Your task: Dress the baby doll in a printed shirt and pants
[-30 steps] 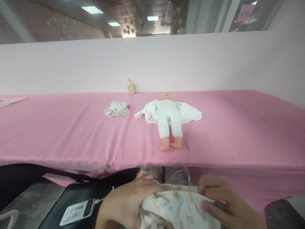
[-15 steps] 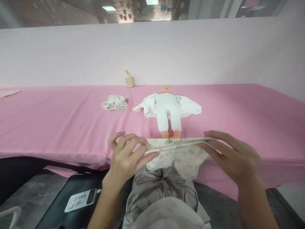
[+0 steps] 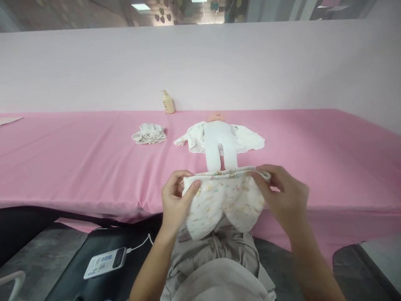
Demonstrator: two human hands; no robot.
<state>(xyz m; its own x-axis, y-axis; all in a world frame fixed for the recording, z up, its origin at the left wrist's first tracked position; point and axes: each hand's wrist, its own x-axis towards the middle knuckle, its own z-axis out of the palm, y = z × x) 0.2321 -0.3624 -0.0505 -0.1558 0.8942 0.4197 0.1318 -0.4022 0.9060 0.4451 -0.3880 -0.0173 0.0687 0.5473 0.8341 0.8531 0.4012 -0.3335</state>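
Small white baby pants point(image 3: 224, 198) with a pale print hang between my two hands, the waistband stretched along the top. My left hand point(image 3: 178, 198) grips one side of the waistband, thumb in front. At the other side my right hand point(image 3: 282, 190) pinches the band between thumb and fingers. Just beyond them a baby doll point(image 3: 219, 136) in white lies on its back, legs pointing toward me; its feet are hidden behind the pants. A white baby top point(image 3: 250, 139) is spread out under the doll.
A pink sheet point(image 3: 78, 167) covers the table. Left of the doll sits a folded pile of white cloth point(image 3: 149, 134), and a pump bottle point(image 3: 168, 103) stands by the wall. A white device with a cable point(image 3: 105, 263) rests on a black seat point(image 3: 69, 284).
My hands have come closer together and grasp the waistband more firmly. The pants have been raised, now hanging with both legs showing and covering the doll's feet.
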